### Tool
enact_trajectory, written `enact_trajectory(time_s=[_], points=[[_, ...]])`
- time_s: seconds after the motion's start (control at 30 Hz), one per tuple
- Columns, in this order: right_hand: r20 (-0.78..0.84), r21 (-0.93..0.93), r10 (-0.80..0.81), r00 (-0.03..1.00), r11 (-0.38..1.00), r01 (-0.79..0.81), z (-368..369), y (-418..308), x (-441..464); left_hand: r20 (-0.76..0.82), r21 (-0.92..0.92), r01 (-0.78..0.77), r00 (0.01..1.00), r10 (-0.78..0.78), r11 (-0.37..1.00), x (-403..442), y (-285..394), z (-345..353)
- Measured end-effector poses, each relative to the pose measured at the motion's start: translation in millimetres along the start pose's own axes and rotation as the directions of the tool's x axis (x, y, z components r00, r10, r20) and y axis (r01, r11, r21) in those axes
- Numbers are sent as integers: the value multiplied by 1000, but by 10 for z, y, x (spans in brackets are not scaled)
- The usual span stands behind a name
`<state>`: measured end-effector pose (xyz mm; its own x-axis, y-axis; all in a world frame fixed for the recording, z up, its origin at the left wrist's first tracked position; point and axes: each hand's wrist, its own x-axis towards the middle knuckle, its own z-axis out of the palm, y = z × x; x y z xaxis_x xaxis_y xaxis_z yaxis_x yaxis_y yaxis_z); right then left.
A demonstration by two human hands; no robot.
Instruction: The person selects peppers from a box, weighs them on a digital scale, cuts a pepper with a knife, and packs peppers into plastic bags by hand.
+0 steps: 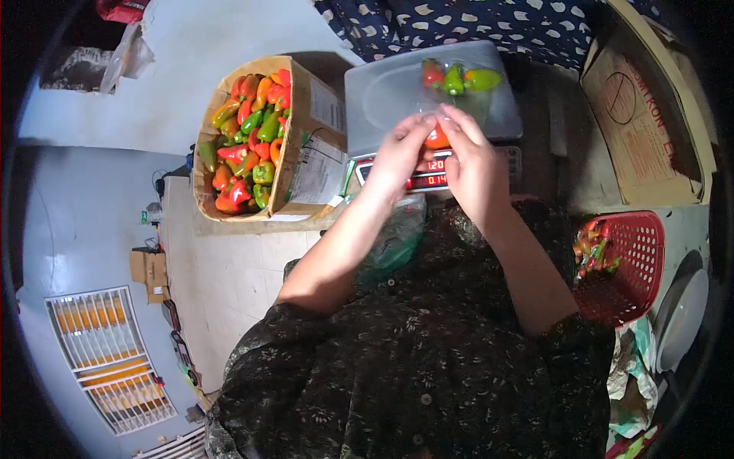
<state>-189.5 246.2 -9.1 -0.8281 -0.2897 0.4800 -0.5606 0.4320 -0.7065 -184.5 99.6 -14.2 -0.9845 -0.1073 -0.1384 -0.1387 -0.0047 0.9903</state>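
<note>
My left hand and my right hand meet over the front of a digital scale, fingers curled inward. Between them shows an orange-red pepper, partly covered by the fingers. Both hands are closed around it; the exact fingertip contact is hidden. Just beyond, a few peppers, green and red, lie on the scale's grey pan. Some shine near them looks like clear plastic, but I cannot tell for sure. Red digits glow on the scale display, partly blocked by my hands.
To the left stands a cardboard box full of red, orange and green peppers. A red plastic basket with smaller peppers is at the right, near a white lid. Another carton leans behind. Greenish clear plastic lies by my lap.
</note>
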Motion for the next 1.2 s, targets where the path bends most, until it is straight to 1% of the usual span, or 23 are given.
enact_trajectory(time_s=[0.03,0.07,0.17,0.2,0.3,0.33,0.43,0.47,0.5,0.57,0.6,0.63,0.67,0.7,0.8,0.83,0.87,0.9,0.93,1.03,1.07,1.17,1.2], points=[[3,-5,-4,1000,1000,4,-30,0,11,16,260,-169,985,171,951,-18,71,-44],[6,-8,-7,1000,1000,7,-48,-2,16,2,534,-153,984,180,832,-121,180,-96],[103,-4,38,994,999,-38,-50,-74,1,110,634,-188,982,153,750,-264,418,-170],[149,-5,58,987,998,-58,-44,-96,-3,182,581,-410,908,378,703,-261,380,-199],[47,20,46,998,999,-46,-16,-103,1,77,434,-555,808,584,710,-265,325,-170],[15,-25,30,999,999,-29,-11,-88,2,74,402,-487,861,503,775,-273,286,-197],[71,5,9,997,1000,-9,-2,-118,-18,83,483,-291,954,287,826,-224,145,-36],[83,14,-3,997,1000,2,15,-134,-28,168,557,-363,930,327,747,-161,26,-34],[95,23,-16,995,1000,14,46,-148,-43,178,615,-334,941,287,715,-126,-29,-4],[115,40,-39,993,999,35,114,-159,-70,307,698,-498,857,413,514,115,-354,-27],[108,39,-35,993,999,31,141,-150,-76,191,457,-345,938,288,820,192,-333,9],[71,36,-56,996,998,53,174,-117,-74,128,132,-132,985,115,982,249,-272,62],[34,33,-76,997,997,75,209,-72,-62,129,-217,102,989,-75,971,292,-223,117],[-4,29,-97,995,995,97,213,-58,-48,104,-316,149,987,-122,937,326,-199,175],[184,4,36,982,999,-38,71,-78,-8,21,-587,219,967,-256,779,403,-173,344],[196,59,39,980,997,-52,75,-86,-20,-79,-181,-10,997,-5,983,429,-216,320],[207,114,42,977,991,-67,87,-98,-36,-57,270,-239,963,264,933,472,-295,278],[219,168,46,975,982,-84,104,-107,-54,83,649,-411,875,477,641,524,-349,250],[222,166,21,975,984,-59,127,-111,-73,183,765,-490,787,589,418,605,-307,235],[223,155,-39,974,988,5,177,-98,-84,295,761,-563,742,603,321,682,-609,70],[219,149,-44,975,989,11,186,-85,-81,283,828,-475,813,508,299,686,-640,49],[242,159,-16,970,987,-23,204,-85,-83,118,879,-287,905,409,381,615,-379,93],[252,163,2,968,986,-44,194,-86,-72,80,871,-293,876,475,395,643,-407,38]])
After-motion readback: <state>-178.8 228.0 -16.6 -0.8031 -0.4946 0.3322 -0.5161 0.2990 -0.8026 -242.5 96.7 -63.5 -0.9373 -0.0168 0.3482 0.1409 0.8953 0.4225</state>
